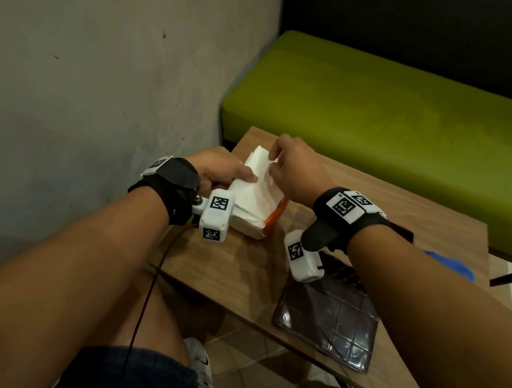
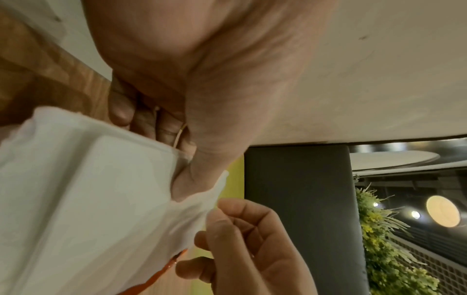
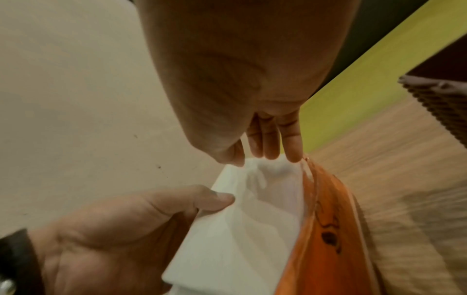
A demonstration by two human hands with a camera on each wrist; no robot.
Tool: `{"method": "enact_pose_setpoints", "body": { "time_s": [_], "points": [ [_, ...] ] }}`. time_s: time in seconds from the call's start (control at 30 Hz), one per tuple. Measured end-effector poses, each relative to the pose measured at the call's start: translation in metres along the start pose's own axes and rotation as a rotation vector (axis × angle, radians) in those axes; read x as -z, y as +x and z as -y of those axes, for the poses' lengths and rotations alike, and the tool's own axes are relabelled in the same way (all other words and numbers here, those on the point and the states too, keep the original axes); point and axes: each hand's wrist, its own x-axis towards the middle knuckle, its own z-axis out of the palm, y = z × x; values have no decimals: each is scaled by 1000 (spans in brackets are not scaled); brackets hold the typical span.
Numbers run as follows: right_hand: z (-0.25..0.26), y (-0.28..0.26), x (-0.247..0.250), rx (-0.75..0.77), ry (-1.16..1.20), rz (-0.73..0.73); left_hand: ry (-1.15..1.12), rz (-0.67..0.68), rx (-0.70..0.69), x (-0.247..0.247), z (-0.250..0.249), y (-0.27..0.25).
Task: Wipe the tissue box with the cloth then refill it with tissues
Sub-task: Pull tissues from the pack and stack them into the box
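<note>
Refill step is in hand, by my reading: the white stack of folded paper tissues (image 1: 250, 190) sits half out of its orange plastic wrapper (image 1: 274, 217) at about 11 o'clock on the brown wood-grain tabletop (image 1: 248, 264), near the far-left corner by the grey wall. Left hand (image 1: 219, 169) grips the stack from the 9 o'clock side, thumb on top and fingers (image 2: 121, 107) curled under the edge. Right hand (image 1: 290, 169) comes in from 3 o'clock w/ thumb and fingertips (image 3: 294, 153) pinching the top sheet's corner at the pack's open end, lifting it a bit. The dark brown woven tissue box (image 3: 439, 99) stands off at 3 o'clock, well apart from the pack; in the head view it is mostly hidden behind the right forearm, so can't tell if its top is open. Its dark glossy grid-patterned lid, or what is probably the lid (image 1: 328, 324), lies flat at 5 o'clock near the tabletop's front edge. Blue cloth (image 1: 454, 264) lies at 3 o'clock, beyond the right arm, untouched by either hand, so wiping looks done. Next move calls for freeing the whole stack from the wrapper w/o tearing or fanning the sheets: left hand pins the wrapper, right takes a fuller grip, then carry it across to the box and seat it squarely before the lid goes on.
</note>
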Motion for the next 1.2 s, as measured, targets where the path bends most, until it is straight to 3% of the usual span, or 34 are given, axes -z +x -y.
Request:
{"method": "enact_pose_setpoints", "body": {
  "time_s": [0.17, 0.27, 0.37, 0.53, 0.6, 0.77, 0.93, 1.03, 1.13, 1.2],
  "points": [
    [-1, -4, 14, -71, 174, -167, -75, -50, -241, -2, 8, -7],
    [2, -10, 30, -141, 331, -178, -118, -18, -349, 0, 3, -19],
    [4, -22, 47, -161, 460, -115, -124, 68, -419, 5, -7, -30],
    [-1, -51, 72, -243, 684, 145, 5, 232, -457, -13, -28, -48],
    [-10, -64, 79, -266, 701, 206, 55, 268, -458, -25, -32, -53],
    [-38, -100, 88, -325, 813, 170, 107, 345, -436, -55, -39, -64],
    [-58, -131, 89, -391, 1028, -114, -245, 200, -273, -77, -41, -72],
    [-60, -146, 84, -434, 1056, -270, -371, 220, -206, -97, -38, -78],
    [-56, -155, 74, -474, 975, -294, -453, 250, -184, -122, -37, -81],
    [-53, -159, 69, -496, 1014, -275, -473, 171, -211, -135, -40, -84]
  ]
}}
